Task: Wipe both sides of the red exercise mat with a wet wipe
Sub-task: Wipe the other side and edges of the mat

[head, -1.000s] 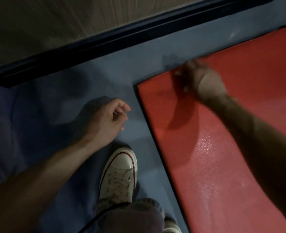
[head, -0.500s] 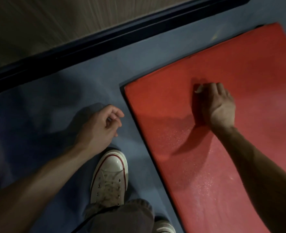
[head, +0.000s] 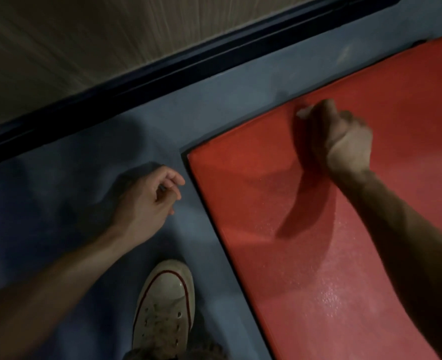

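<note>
The red exercise mat (head: 305, 255) lies flat on the blue floor and fills the right half of the view. My right hand (head: 344, 137) is on the mat near its far edge, fingers curled over a pale wet wipe (head: 304, 114), of which only a small corner shows. The mat's surface glistens with damp patches nearer to me. My left hand (head: 149, 198) hovers over the floor just left of the mat's near-left corner, fingers loosely curled and holding nothing.
A white sneaker (head: 165, 307) stands on the blue floor (head: 59, 203) beside the mat's left edge. A dark baseboard strip (head: 162, 71) runs diagonally behind, with a wood-grain wall (head: 84, 35) above it.
My right hand swept the wipe from the mat's far-left edge toward its middle, then back up toward the far edge. My left hand stayed beside the corner.
</note>
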### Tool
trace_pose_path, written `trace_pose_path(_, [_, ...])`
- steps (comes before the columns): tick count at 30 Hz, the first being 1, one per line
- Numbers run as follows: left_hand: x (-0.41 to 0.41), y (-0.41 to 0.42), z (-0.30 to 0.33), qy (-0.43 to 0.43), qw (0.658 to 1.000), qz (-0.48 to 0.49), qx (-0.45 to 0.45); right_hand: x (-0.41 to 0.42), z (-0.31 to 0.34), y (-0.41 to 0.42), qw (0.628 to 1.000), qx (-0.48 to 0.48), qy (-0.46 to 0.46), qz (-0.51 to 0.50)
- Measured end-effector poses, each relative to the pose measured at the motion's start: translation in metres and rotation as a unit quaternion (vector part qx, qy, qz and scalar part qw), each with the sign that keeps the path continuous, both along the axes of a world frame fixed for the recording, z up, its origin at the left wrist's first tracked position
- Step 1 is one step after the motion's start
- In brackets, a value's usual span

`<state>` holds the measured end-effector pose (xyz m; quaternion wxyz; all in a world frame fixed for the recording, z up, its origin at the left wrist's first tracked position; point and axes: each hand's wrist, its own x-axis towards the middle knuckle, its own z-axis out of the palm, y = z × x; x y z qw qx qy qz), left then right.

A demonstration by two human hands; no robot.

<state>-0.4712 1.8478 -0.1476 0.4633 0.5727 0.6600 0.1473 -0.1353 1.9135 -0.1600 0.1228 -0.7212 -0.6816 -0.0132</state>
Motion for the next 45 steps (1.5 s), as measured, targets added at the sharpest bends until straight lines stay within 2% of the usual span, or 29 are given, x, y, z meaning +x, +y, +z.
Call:
trace_pose_path(1, [0.002, 0.005, -0.002, 0.003, 1.0, 0.002, 0.001, -0.001, 0.001, 0.011, 0.999, -0.027, 0.012, -0.036])
trace_pose_path(3, [0.006, 0.01, -0.004, 0.006, 1.0, 0.006, 0.005, -0.026, 0.0, 0.022, 0.997, -0.066, 0.041, -0.013])
trace_pose_path(5, [0.013, 0.016, -0.007, 0.001, 1.0, 0.012, 0.013, -0.068, -0.004, 0.027, 0.988, -0.095, 0.075, 0.094])
trace_pose_path(8, [0.03, 0.028, -0.011, -0.01, 0.999, 0.023, 0.029, -0.119, -0.012, 0.027, 0.953, -0.132, 0.079, 0.262])
trace_pose_path(10, [0.033, 0.037, -0.013, -0.005, 0.999, 0.036, 0.036, -0.113, -0.006, 0.034, 0.942, -0.139, 0.067, 0.298])
trace_pose_path(12, [0.033, 0.04, -0.017, 0.003, 0.998, 0.04, 0.041, -0.08, -0.001, 0.047, 0.954, -0.138, 0.059, 0.261])
trace_pose_path(14, [0.034, 0.04, -0.02, 0.005, 0.998, 0.049, 0.044, -0.034, 0.001, 0.069, 0.978, -0.156, 0.012, 0.14])
trace_pose_path(16, [0.034, 0.041, -0.023, 0.003, 0.997, 0.06, 0.046, -0.009, 0.004, 0.083, 0.986, -0.166, -0.014, 0.028])
trace_pose_path(18, [0.033, 0.044, -0.026, -0.001, 0.997, 0.071, 0.039, -0.035, 0.004, 0.077, 0.98, -0.191, -0.002, 0.062])
trace_pose_path(22, [0.032, 0.06, -0.029, -0.013, 0.992, 0.118, 0.041, -0.134, 0.003, 0.028, 0.947, -0.179, 0.067, 0.257])
trace_pose_path(25, [0.032, 0.079, -0.028, -0.011, 0.99, 0.132, 0.055, -0.127, 0.003, 0.036, 0.942, -0.158, 0.067, 0.288])
trace_pose_path(27, [0.035, 0.087, -0.025, -0.013, 0.99, 0.125, 0.068, -0.085, 0.003, 0.059, 0.952, -0.171, 0.037, 0.251])
trace_pose_path(30, [0.047, 0.094, -0.025, 0.008, 0.994, 0.079, 0.075, 0.001, 0.007, 0.105, 0.974, -0.205, -0.04, 0.082])
trace_pose_path(32, [0.06, 0.095, -0.022, 0.016, 0.994, 0.054, 0.089, 0.028, 0.011, 0.113, 0.978, -0.208, -0.035, 0.002])
trace_pose_path(34, [0.075, 0.094, -0.021, 0.019, 0.994, 0.02, 0.103, 0.012, 0.008, 0.102, 0.979, -0.2, 0.003, 0.05])
trace_pose_path(36, [0.09, 0.097, -0.02, 0.033, 0.99, -0.029, 0.132, -0.022, 0.004, 0.08, 0.972, -0.179, 0.046, 0.147])
trace_pose_path(38, [0.103, 0.104, -0.019, 0.04, 0.985, -0.071, 0.155, -0.042, 0.0, 0.063, 0.958, -0.161, 0.042, 0.232])
trace_pose_path(40, [0.119, 0.111, -0.017, 0.038, 0.981, -0.104, 0.159, -0.025, -0.004, 0.066, 0.96, -0.121, 0.023, 0.252])
trace_pose_path(42, [0.133, 0.115, -0.016, 0.033, 0.977, -0.124, 0.169, 0.013, -0.009, 0.081, 0.978, -0.079, -0.003, 0.194])
trace_pose_path(45, [0.149, 0.119, -0.016, 0.027, 0.968, -0.151, 0.199, 0.074, -0.007, 0.108, 0.994, -0.11, -0.019, -0.009])
